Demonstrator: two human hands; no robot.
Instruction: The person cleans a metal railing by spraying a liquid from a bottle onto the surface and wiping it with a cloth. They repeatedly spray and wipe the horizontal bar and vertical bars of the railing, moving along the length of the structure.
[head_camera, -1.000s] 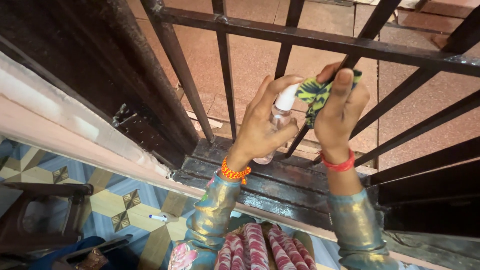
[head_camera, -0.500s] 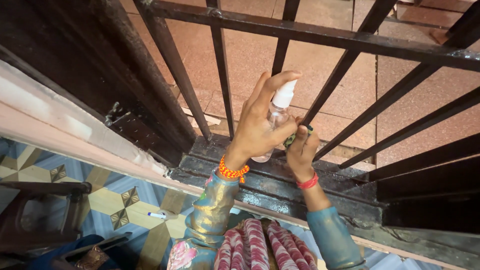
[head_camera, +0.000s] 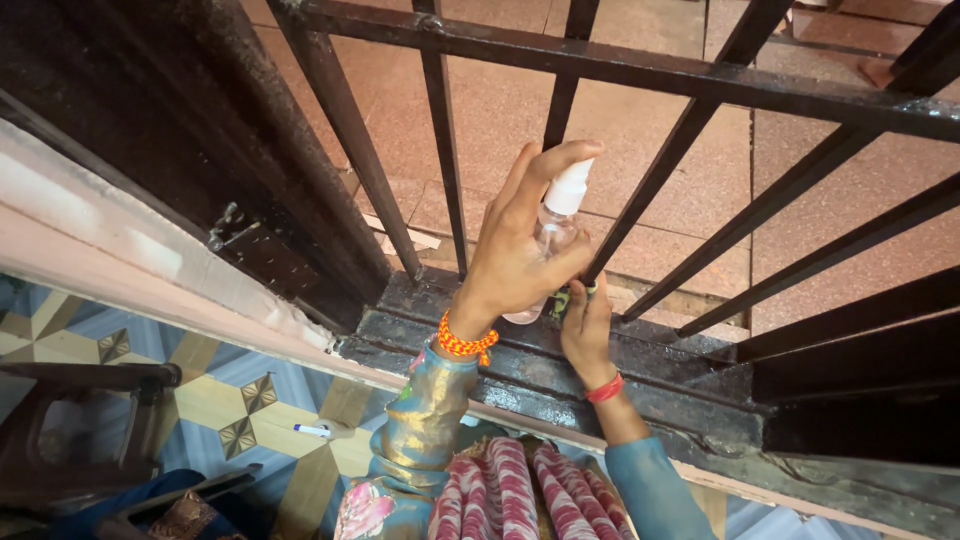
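My left hand (head_camera: 515, 250) grips a small clear spray bottle (head_camera: 553, 225) with a white nozzle, its forefinger resting on top of the nozzle. It is held up against a dark iron window bar (head_camera: 650, 185). My right hand (head_camera: 585, 325) is low at the foot of that bar, pressing a green and yellow patterned cloth (head_camera: 562, 298) against it. Only a small corner of the cloth shows; the rest is hidden by my fingers and the bottle. The dark sill ledge (head_camera: 640, 375) lies under both hands.
More slanting and upright iron bars (head_camera: 445, 150) and a cross rail (head_camera: 640, 70) fill the window. Reddish paving (head_camera: 500, 110) lies beyond. Below left there is a patterned tile floor (head_camera: 230, 400), a white marker pen (head_camera: 312, 431) and a dark stool (head_camera: 80, 420).
My right hand has slid with the cloth down the bar, from up near the nozzle to the bar's foot. The left hand with the bottle has stayed nearly still.
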